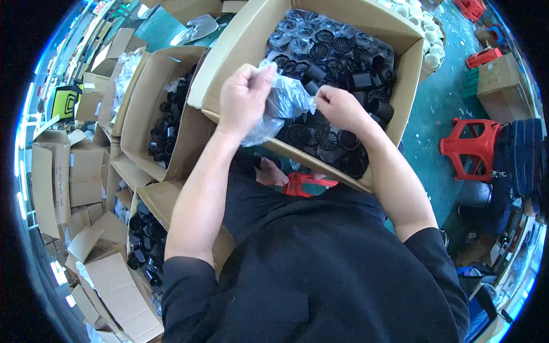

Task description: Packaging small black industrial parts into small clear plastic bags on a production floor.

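Observation:
Over the near left edge of a large cardboard box (pixel 407 86), both my hands are at a clear plastic bag (pixel 287 98). My left hand (pixel 246 98) is closed on the bag's upper left part, and loose film hangs below it. My right hand (pixel 342 108) pinches the bag's right end. A greyish shape shows through the film, but I cannot make out what it is. Inside the box lie black round parts with spoked tops (pixel 321 50) and several black cup-like pieces (pixel 361 81). Some at the far side are wrapped in clear film.
Open boxes with black parts (pixel 166 134) stand at my left, with another pile of black parts (pixel 147 243) nearer me. White cylindrical pieces (pixel 433 51) fill a container beyond the box. To the right are a red stool (pixel 472 143) and a closed carton (pixel 503 86) on the green floor.

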Motion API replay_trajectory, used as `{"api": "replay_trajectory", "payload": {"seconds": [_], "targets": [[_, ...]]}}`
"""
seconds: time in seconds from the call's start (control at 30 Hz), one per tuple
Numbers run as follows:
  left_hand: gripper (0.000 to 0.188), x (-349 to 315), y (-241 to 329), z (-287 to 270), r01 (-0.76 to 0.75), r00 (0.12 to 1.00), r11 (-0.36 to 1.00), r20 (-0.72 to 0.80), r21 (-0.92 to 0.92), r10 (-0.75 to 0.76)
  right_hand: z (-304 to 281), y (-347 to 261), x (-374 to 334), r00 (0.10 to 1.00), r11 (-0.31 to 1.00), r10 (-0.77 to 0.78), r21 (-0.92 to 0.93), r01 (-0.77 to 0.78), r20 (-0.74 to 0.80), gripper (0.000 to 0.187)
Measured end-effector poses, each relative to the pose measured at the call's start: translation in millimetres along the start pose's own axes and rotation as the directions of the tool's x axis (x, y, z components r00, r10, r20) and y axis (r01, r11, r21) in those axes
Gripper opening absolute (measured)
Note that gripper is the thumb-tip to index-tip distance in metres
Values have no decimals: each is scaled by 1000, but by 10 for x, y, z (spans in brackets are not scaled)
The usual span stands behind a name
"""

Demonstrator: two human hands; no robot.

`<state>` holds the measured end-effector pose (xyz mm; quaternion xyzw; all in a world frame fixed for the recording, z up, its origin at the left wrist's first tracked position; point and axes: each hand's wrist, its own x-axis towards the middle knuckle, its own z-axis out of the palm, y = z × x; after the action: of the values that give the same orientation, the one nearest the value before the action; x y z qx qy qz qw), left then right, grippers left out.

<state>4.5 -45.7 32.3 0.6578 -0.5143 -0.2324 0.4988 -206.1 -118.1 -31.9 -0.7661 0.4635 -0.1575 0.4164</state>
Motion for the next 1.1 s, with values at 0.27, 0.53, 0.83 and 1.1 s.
{"api": "replay_trajectory", "payload": {"seconds": [0.27, 0.53, 0.83, 1.1], "targets": [[27, 94, -328, -130, 83, 968, 975, 214, 207, -128, 36, -161, -212, 795, 689, -64, -549, 473, 604, 22], [30, 18, -375, -88, 577, 799, 228, 483, -784, -360, 512, 556, -445, 738, 432, -246, -610, 664, 628, 21], [33, 33, -559, -143, 598, 785, -8, 587, -802, -197, 189, 156, -294, 866, 607, -342, -617, 500, 365, 17], [31, -6, -365, -69, 593, 772, 198, 482, -781, -414, 93, -716, -151, 720, 774, -605, -39, 632, -340, 21]]}}
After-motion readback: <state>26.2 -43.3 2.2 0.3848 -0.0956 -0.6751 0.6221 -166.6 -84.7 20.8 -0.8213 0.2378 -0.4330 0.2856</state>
